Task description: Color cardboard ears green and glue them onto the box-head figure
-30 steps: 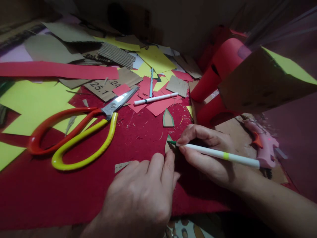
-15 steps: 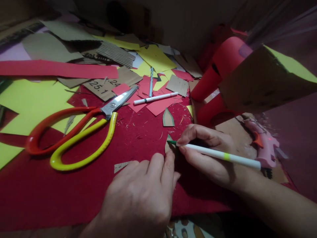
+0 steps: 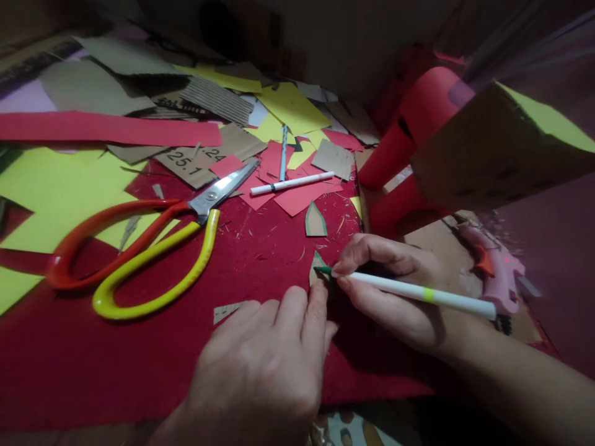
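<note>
In my right hand is a white felt-tip pen with a green tip and a yellow band, pinched near its front. The tip is at a small pointed cardboard piece, green along its upper edge. My left hand is closed, its fingers pressing the lower part of that piece onto the red surface; this part is hidden. Just beyond lies a similar pointed cardboard piece with a green outline. A narrow cardboard strip lies beside my left knuckles.
Large scissors with red and yellow handles lie at left. Behind them are paper and cardboard scraps and a white pen. At right stand red paper tubes with a cardboard box, and a pink glue gun.
The pen's tip has shifted slightly down and right on the cardboard piece, uncovering more of its green-edged point. My left hand has stayed nearly still.
</note>
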The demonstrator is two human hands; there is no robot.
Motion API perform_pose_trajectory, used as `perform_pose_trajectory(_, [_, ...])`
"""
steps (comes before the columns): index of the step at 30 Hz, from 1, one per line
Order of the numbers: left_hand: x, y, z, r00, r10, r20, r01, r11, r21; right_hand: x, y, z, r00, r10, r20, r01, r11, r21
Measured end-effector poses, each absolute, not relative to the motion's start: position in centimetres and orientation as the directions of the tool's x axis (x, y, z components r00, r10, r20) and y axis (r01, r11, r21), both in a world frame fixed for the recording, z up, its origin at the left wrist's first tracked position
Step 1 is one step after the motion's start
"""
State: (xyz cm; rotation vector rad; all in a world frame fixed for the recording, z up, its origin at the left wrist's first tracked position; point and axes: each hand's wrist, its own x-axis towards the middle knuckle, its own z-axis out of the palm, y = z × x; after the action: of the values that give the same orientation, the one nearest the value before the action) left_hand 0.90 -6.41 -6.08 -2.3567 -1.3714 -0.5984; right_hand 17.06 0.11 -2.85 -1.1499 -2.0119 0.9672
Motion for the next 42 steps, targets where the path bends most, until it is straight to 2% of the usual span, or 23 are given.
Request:
perform_pose_trajectory(3, [0.87, -6.25, -6.20, 0.450, 0.701, 0.554, 0.866, -0.494, -0.078, 17.10, 0.13, -2.96, -0.458, 0.876, 0.152, 0.413, 0.361, -0.836])
perform_pose_trajectory(7, [0.87, -6.21, -6.03, 0.443, 0.711, 0.546, 0.872, -0.482, -0.080, 17.17, 0.11, -3.30, -0.405, 0.898, 0.171, 0.427, 0.351, -0.833])
perform_pose_trajectory(12, [0.75, -6.23, -5.82, 0.447, 0.704, 0.552, 0.865, -0.497, -0.067, 17.22, 0.18, -3.15, -0.487, 0.860, 0.153, 0.372, 0.362, -0.855])
perform_pose_trajectory(17, [0.68, -6.48, -5.93, 0.442, 0.710, 0.548, 0.872, -0.483, -0.077, 17.14, 0.14, -3.05, -0.395, 0.911, 0.118, 0.442, 0.301, -0.845])
perform_pose_trajectory(21, [0.85, -6.59, -5.95, 0.433, 0.708, 0.557, 0.876, -0.476, -0.076, 17.10, 0.09, -3.32, -0.331, 0.931, 0.155, 0.487, 0.309, -0.816])
perform_pose_trajectory(26, [0.89, -6.45, -6.10, 0.439, 0.720, 0.538, 0.876, -0.476, -0.078, 17.12, 0.07, -3.14, -0.415, 0.897, 0.155, 0.433, 0.345, -0.833])
perform_pose_trajectory(31, [0.77, -6.47, -6.03, 0.435, 0.709, 0.554, 0.876, -0.475, -0.081, 17.16, 0.04, -2.93, -0.369, 0.918, 0.145, 0.465, 0.318, -0.826])
perform_pose_trajectory(35, [0.83, -6.50, -5.96, 0.434, 0.706, 0.560, 0.873, -0.484, -0.066, 17.18, 0.10, -3.21, -0.453, 0.877, 0.157, 0.411, 0.362, -0.837])
perform_pose_trajectory(42, [0.93, -6.31, -6.19, 0.437, 0.710, 0.552, 0.875, -0.478, -0.078, 17.14, -0.16, -2.93, -0.259, 0.962, 0.083, 0.505, 0.208, -0.837])
